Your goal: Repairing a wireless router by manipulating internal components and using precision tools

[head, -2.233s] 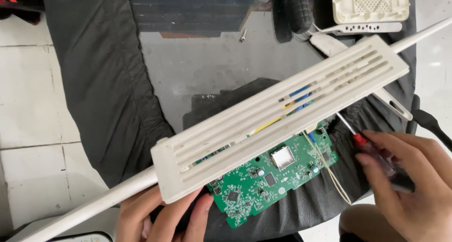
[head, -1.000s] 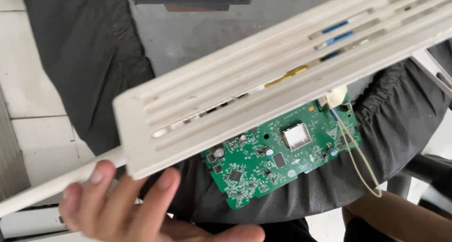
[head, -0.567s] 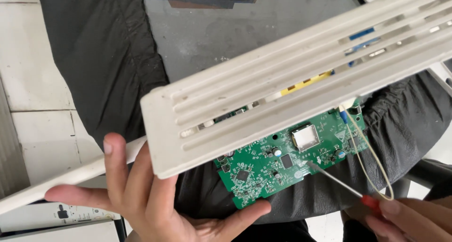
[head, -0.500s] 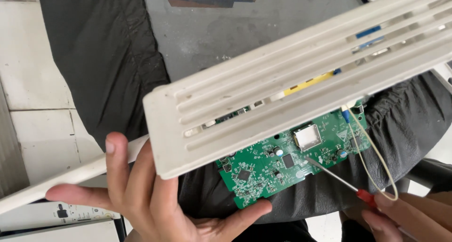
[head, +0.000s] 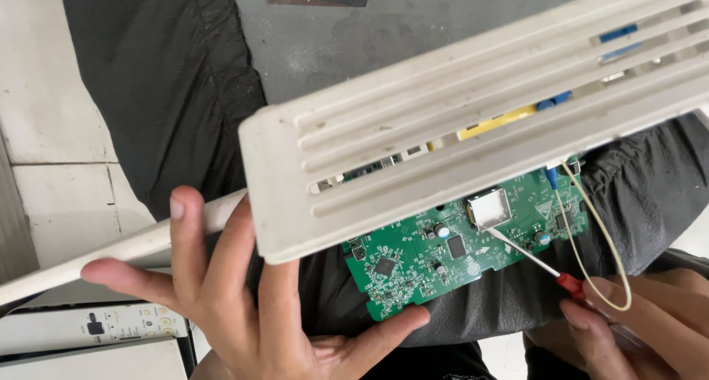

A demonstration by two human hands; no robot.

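Your head camera is looking steeply down — sitting close over the white slotted casing (head: 473,121) — no second view.
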